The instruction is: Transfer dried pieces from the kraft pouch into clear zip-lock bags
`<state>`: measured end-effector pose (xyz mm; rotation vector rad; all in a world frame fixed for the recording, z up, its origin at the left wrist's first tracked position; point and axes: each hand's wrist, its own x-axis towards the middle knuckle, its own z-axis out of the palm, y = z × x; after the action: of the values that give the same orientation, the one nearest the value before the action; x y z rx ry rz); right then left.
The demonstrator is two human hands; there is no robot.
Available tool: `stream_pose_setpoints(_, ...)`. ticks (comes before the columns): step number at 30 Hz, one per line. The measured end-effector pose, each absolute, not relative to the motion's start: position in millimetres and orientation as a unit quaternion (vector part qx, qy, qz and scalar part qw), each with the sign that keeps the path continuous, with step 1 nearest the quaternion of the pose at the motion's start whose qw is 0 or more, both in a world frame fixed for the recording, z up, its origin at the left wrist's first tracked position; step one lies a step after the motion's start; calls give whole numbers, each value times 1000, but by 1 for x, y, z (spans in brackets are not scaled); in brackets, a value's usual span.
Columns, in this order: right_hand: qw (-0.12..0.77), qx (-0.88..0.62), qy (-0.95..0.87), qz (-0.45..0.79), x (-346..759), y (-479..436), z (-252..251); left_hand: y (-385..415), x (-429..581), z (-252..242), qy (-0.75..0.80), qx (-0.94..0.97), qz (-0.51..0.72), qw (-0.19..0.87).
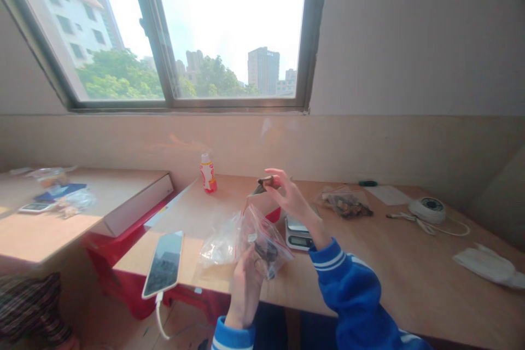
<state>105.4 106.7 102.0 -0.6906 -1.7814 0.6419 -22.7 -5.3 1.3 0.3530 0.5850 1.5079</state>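
Beneath the window (229, 38): one dark piece (267, 181) held above the worktop (369, 268)

At far left, a side worktop (135, 186) carries a clear container (50, 176), a flat blue item (77, 190) and crumpled clear plastic (80, 200). Plaid fabric (30, 306) shows below it. A red stool (118, 268) occupies the space between the two surfaces. At the near-left edge of the main worktop lies a phone (164, 262), screen up, a white cable (159, 317) plugged into its lower end. Farther back, a red-and-white bottle (208, 174) stands upright near the wall.

Next, crumpled clear film (221, 243) adjoins a zip bag (266, 254) containing dark and pale-brown pieces. Left hand (248, 279): grip pressed together on the zip bag, steadying it near the front edge. Right hand (291, 197): grip pinching the dark piece between thumb and fingers, above the zip bag and in front of a white-and-red object (266, 205), nature undetermined. Contact between the two cannot be confirmed.

A scale (297, 238) sits just beside the zip bag, partly hidden by the right forearm; its reading is illegible. Farther right: a second bag of brown pieces (346, 203), a green-handled item (368, 183), a white sheet (388, 195), a round white device (427, 209) with its cord, and a crumpled white item (486, 265).
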Motion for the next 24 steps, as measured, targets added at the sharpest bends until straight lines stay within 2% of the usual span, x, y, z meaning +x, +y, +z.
stream_pose_setpoints(6, 471, -348, -802, 112, 113, 108, 100, -7, -26, 2, 264, 129, 657, 695)
stream_pose_setpoints(10, 498, -383, -771, 99, 114, 110, 93, -8, -28, -3, 271, 125, 662, 688)
stream_pose_setpoints(15, 474, -366, -797, 77, 119, 97, 92, -10, -25, -7, 262, 175, 662, 680)
stream_pose_setpoints(17, 520, -356, -767, 124, 123, 85, 93, -10, -22, -4, 260, 197, 662, 675)
stream_pose_setpoints(19, 536, -340, -739, 225, 126, 71, 93, -10, -19, 0, 245, 222, 668, 666)
stream_pose_setpoints(22, 456, -329, -735, 380, 132, 56, 88, -11, -16, 5, 229, 259, 663, 664)
stream_pose_setpoints(24, 403, -335, -731, 437, 136, 50, 82, -12, -15, 5, 235, 279, 649, 667)
